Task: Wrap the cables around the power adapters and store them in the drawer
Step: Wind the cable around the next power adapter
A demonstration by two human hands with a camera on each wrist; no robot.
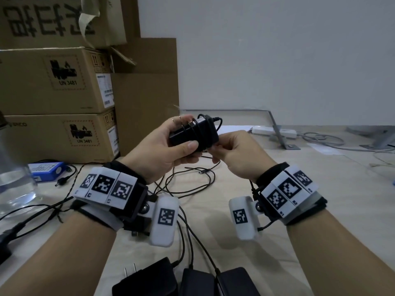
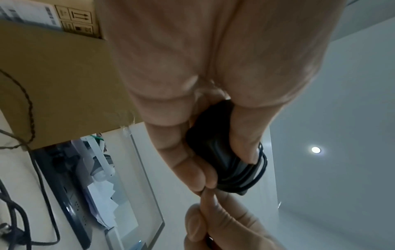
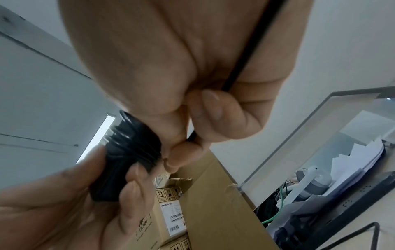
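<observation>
My left hand grips a black power adapter above the table, thumb on its near face and fingers behind; its prongs point up-left. Several turns of its thin black cable lie around the body, also seen in the right wrist view. My right hand pinches the cable just right of the adapter, and the cable runs on through its palm. In the left wrist view the adapter sits between my left thumb and fingers. Three more black adapters lie at the table's near edge.
Loose black cables trail over the light wooden table. Stacked cardboard boxes stand at the left. A blue device and a clear bottle sit at the left. A white power strip lies far right.
</observation>
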